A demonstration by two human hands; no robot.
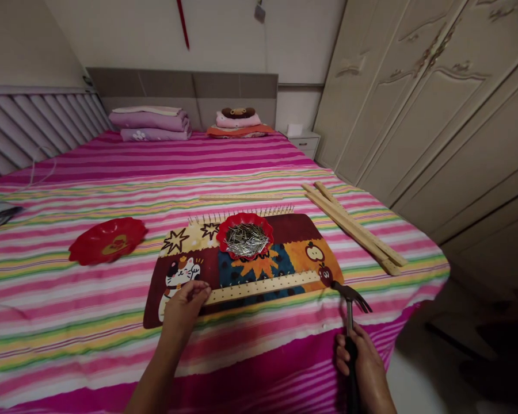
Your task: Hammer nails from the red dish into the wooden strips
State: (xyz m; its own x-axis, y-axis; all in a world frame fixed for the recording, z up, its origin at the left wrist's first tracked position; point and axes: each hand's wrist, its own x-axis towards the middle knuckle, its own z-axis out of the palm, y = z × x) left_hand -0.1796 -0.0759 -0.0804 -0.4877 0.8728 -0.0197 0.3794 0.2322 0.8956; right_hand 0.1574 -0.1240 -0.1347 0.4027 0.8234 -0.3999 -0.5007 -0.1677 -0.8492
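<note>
My left hand pinches the left end of a pale wooden strip with rows of small holes and a few nails along it. The strip lies across the front of a patterned mat. In my right hand a claw hammer is gripped by its black handle, its head just off the mat's right corner. Behind the strip, a red scalloped bowl holds many loose nails. Along the mat's back edge lies another strip with a row of nails standing up.
An empty-looking red plate rests on the striped bedspread at left. Several wooden strips lie crossed at right, and one thin strip lies behind the mat. Folded bedding is by the headboard; a wardrobe stands right.
</note>
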